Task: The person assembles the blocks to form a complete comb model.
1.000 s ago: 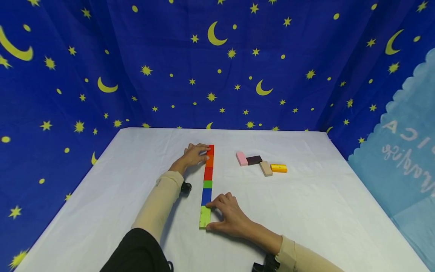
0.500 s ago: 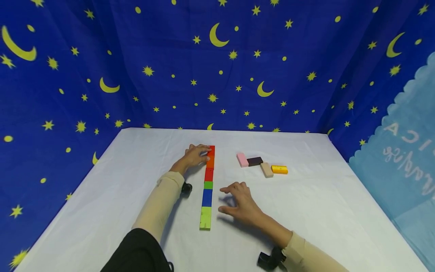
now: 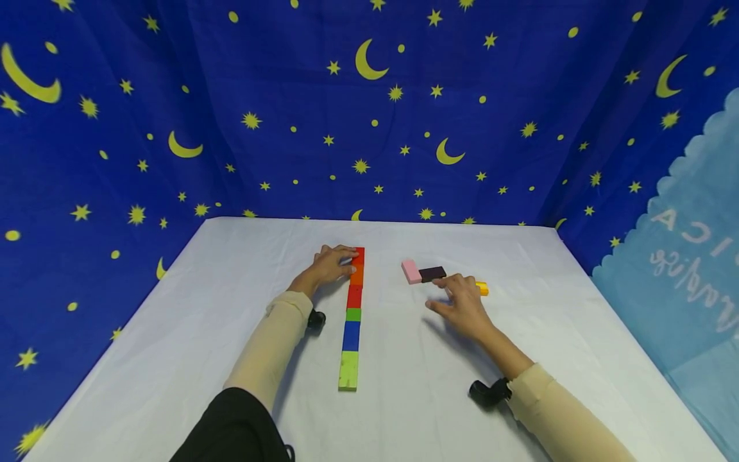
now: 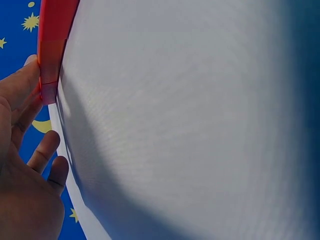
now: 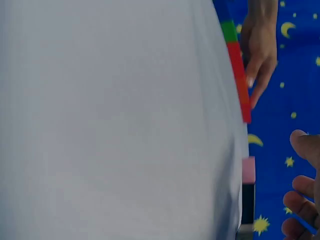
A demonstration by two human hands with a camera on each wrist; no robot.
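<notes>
A straight row of coloured blocks runs away from me: a lime block nearest, then a blue block, a green block, a red block, an orange block and another red block. My left hand touches the left side of the far red and orange blocks. To the right, my right hand hovers with spread fingers, holding nothing visible. It hides the beige block and part of the yellow block. Beside it lie a dark block and a pink block.
A white cloth covers the table. Behind it hangs a blue curtain with yellow stars and moons. A light-blue cloth with lettering hangs at the right. Black wrist cameras sit on both wrists.
My right hand has left the lime block at the near end and moved right and away to the loose blocks. My left hand has stayed at the row's far end.
</notes>
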